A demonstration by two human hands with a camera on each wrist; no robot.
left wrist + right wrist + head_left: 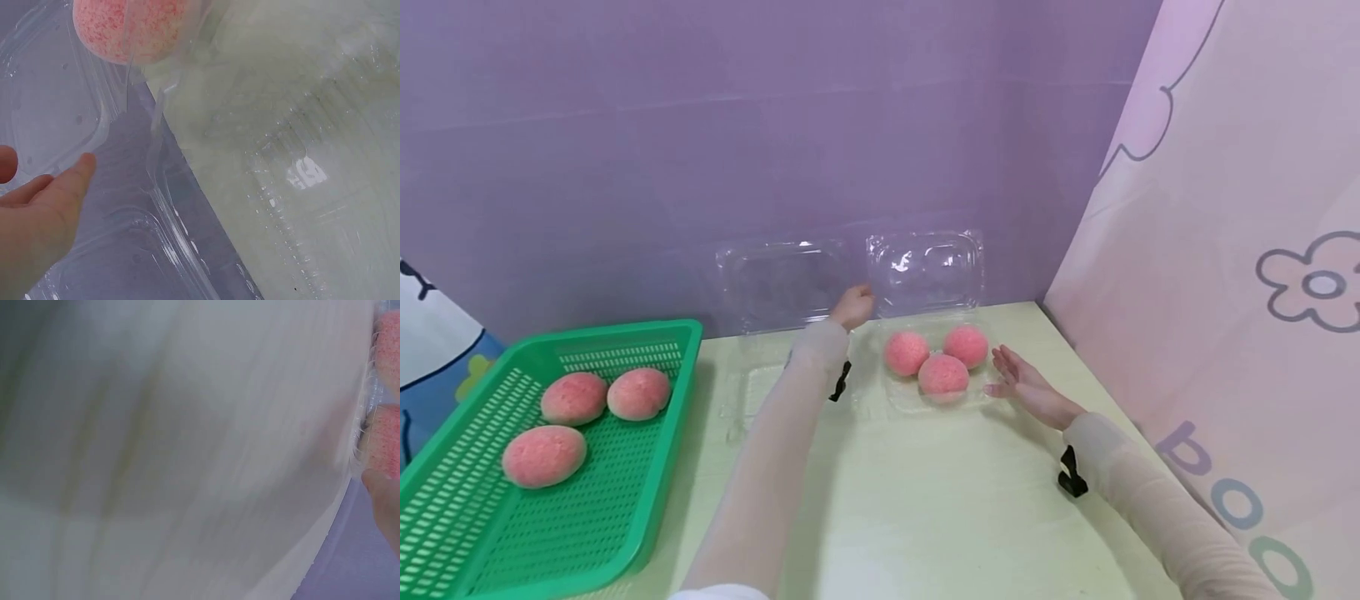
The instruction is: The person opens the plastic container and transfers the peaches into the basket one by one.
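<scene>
Nudging the clear box (917,407) is judged the likeliest mishap, since it looks thin and light and its right edge is met closely by the right hand (1026,388), whose fingers are spread with the thumb apart; whether contact is made cannot be told. Three pink balls (943,377) are held in that box, between the two hands, and could be rolled against one another or over the low rim if it were jolted. The raised lid (925,271) is leant against the purple cloth (700,150), just beside the left hand (853,307). By that hand, with its fingers extended and loosely bent, nothing is seen to be pinched; a brush of the fingertips could tip the lid forward onto the balls, which seem to be stood above the rim and might keep it from lying flat. A second box (760,387) is partly covered by the left forearm (775,483), so it could be dragged askew by a backward sweep, and its own lid (782,279), to the left of the left hand, could be knocked down as well.
</scene>
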